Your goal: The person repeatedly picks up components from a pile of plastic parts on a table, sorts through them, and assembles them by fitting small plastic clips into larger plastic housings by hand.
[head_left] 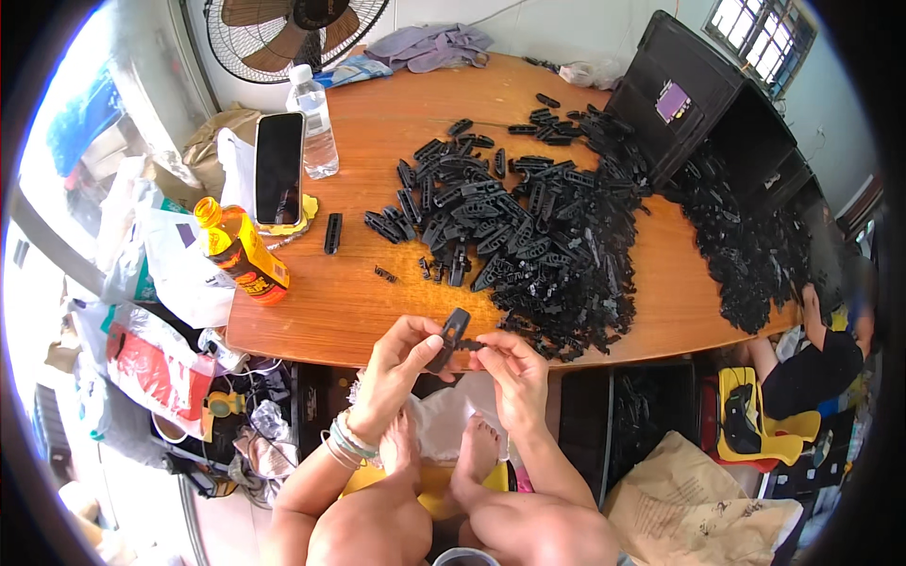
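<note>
In front of the table's near edge, my left hand (400, 366) is closed on a long black plastic part (456, 325) with a slot through it, held tilted up. My right hand (512, 370) pinches a small dark toothed piece (468, 345) right beside that part; I cannot tell whether the two pieces are joined. Beyond my hands a large heap of similar black plastic parts (510, 212) covers the middle of the wooden table (368, 325). One part (333, 233) lies apart at the left, and a small black piece (385, 274) rests nearer to me.
A drink bottle with an orange label (247, 259), a phone standing upright (279, 170) and a clear water bottle (312, 123) stand at the left. A fan (294, 28) is behind them. At the right, a tipped black crate (684, 104) adjoins more parts (741, 245), near another person's arm (813, 316).
</note>
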